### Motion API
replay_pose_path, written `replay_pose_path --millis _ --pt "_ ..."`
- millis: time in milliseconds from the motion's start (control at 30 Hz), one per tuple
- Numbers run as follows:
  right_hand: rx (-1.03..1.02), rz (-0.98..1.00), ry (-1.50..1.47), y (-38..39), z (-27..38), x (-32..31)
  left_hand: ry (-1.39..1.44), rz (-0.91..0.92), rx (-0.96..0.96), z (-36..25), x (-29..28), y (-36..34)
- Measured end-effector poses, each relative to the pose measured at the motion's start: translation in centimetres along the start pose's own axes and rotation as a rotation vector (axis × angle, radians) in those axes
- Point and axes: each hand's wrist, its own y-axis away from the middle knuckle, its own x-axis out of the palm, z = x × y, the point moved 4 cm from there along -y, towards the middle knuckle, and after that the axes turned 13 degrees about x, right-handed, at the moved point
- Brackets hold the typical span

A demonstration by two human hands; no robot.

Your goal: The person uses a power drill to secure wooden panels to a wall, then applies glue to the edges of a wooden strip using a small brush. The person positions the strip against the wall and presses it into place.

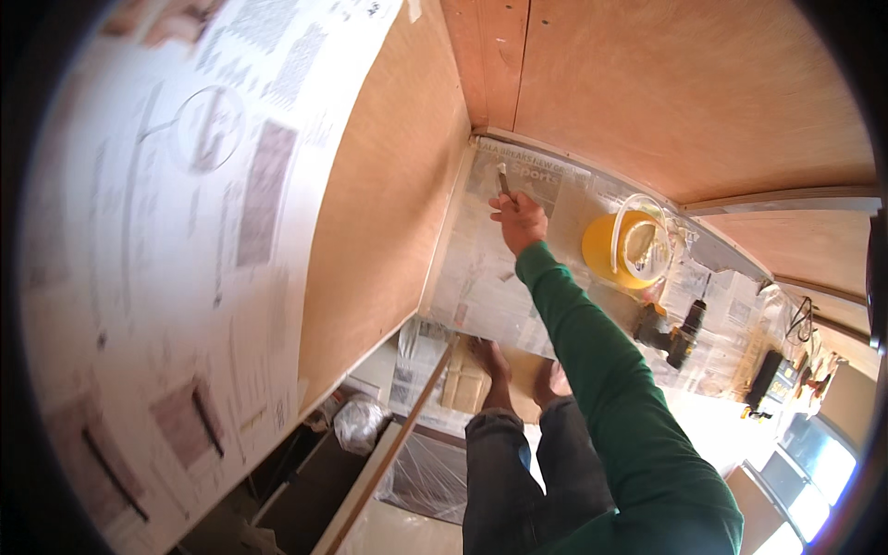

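My right hand (520, 222), at the end of a green sleeve, is closed around a slim dark tool (504, 180) with a whitish tip, perhaps a brush. It reaches out over a surface covered with newspaper (481, 268), near the corner where the wooden panels meet. To the right of the hand, a yellow bucket (599, 242) with a white handle has pale material inside. My left hand is out of view. A large printed paper sheet (185, 277) spans the left side, in front of a bare plywood panel (388, 203).
A cordless drill (683, 335) lies right of my forearm, with a black-and-yellow tool (764, 379) farther right. A wooden strip (407, 425) slants up beside my legs. Near my feet are a brown box (464, 384) and a clear plastic bag (359, 424). Wood panels (684, 92) rise beyond the newspaper.
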Motion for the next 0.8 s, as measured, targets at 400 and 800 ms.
replay_pose_path --millis 400,800 --pt "-0.139 -0.331 0.393 -13.9 -0.6 7.7 -0.204 0.085 -0.002 -4.6 4.2 -4.5" --pt "-0.049 -0.37 0.417 -17.7 -0.6 10.2 -0.187 0.055 -0.115 -11.1 10.1 -3.5"
